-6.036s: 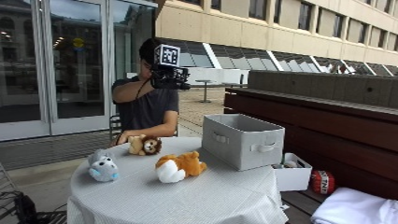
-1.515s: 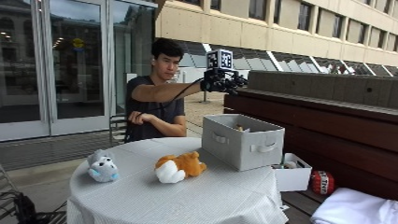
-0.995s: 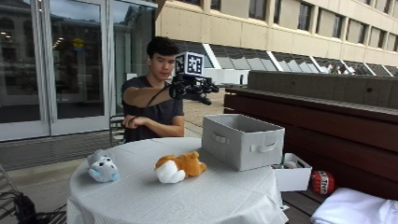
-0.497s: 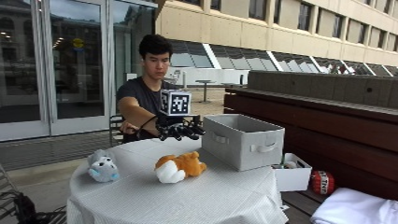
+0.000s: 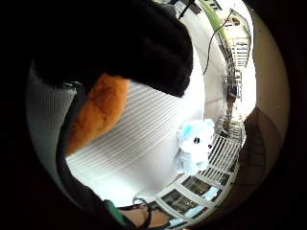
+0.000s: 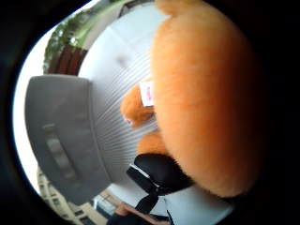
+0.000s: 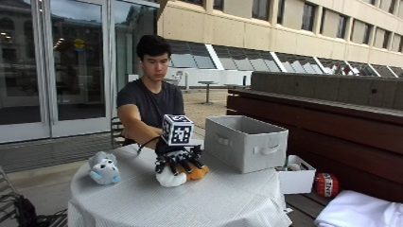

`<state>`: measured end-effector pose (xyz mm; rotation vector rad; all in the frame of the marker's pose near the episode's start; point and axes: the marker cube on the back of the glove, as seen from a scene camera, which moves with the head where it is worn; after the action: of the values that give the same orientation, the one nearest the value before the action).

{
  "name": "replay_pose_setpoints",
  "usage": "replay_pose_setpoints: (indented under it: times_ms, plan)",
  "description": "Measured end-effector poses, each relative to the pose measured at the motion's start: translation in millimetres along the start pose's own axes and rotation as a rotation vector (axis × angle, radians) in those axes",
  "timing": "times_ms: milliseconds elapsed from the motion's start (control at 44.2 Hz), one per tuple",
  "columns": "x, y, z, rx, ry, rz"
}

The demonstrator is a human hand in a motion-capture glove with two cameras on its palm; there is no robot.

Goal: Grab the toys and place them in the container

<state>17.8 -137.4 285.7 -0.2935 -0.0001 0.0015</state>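
Outside view: the gloved hand rests on the orange toy on the bench, fingers curled over it, just beside the grey container. Little-finger palm view: the blue-grey toy sits apart. Thumb palm view: orange fur fills the frame beside the container.

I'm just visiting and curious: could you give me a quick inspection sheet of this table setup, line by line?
Surface: round table under a pale ribbed cloth.
Job's things: orange and white plush toy under the hand; grey and blue plush toy standing apart; grey fabric container beside the orange one.
Clutter: nothing seen on the table.
Grippers: gloved right hand rests on the orange toy, fingers curled over it.
Cables: nothing noted.
Surroundings: small white box and wooden bench behind the table; glass doors.
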Motion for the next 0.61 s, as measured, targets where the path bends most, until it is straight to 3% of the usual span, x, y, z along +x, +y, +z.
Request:
replay_pose_setpoints:
  times_ms: [362,610]
  plan:
    - [16,-5,-2,-0.060,-0.112,0.064]
    - [11,13,-30,0.009,-0.080,0.107]
